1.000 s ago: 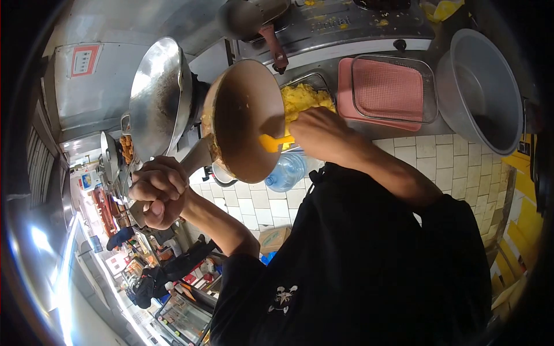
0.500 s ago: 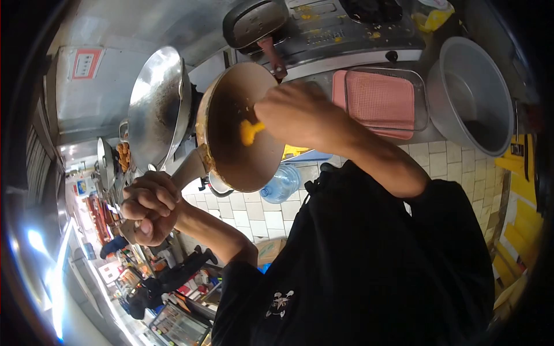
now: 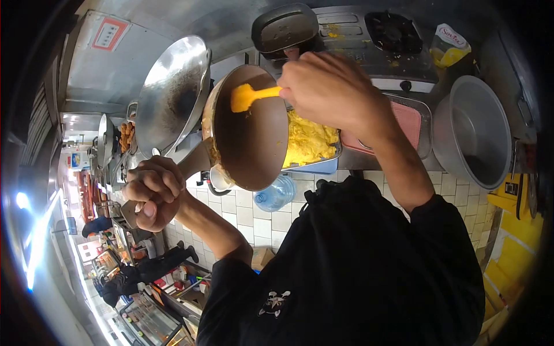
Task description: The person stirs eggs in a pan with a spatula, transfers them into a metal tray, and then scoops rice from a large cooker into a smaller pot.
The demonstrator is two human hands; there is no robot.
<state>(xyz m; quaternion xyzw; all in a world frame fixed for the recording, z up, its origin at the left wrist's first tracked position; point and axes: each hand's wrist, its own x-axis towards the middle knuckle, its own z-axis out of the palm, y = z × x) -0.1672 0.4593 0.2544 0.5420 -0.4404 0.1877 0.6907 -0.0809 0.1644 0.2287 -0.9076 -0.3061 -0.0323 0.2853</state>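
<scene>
My left hand (image 3: 154,193) is closed round the handle of a brown-lined frying pan (image 3: 254,144). The pan is tipped steeply on its side, its inside facing right, with a few small egg bits stuck to it. In my right hand (image 3: 326,86) is a yellow spatula (image 3: 243,98), its blade against the upper inner wall of the pan. Right beside the pan's lower rim, partly behind it, a tray of scrambled egg (image 3: 310,141) sits on the counter.
A large wok (image 3: 173,98) stands left of the pan. Behind are a stove (image 3: 346,55) and a dark rectangular pan (image 3: 285,29). To the right are a pink mesh-lined tray (image 3: 404,124) and a deep grey pot (image 3: 470,127). A blue water bottle (image 3: 276,193) stands below. Someone in dark clothes (image 3: 153,271) is farther off.
The spatula has moved from the middle of the pan up to its upper wall, with my right hand rising. More of the egg tray now shows. My left hand keeps its grip.
</scene>
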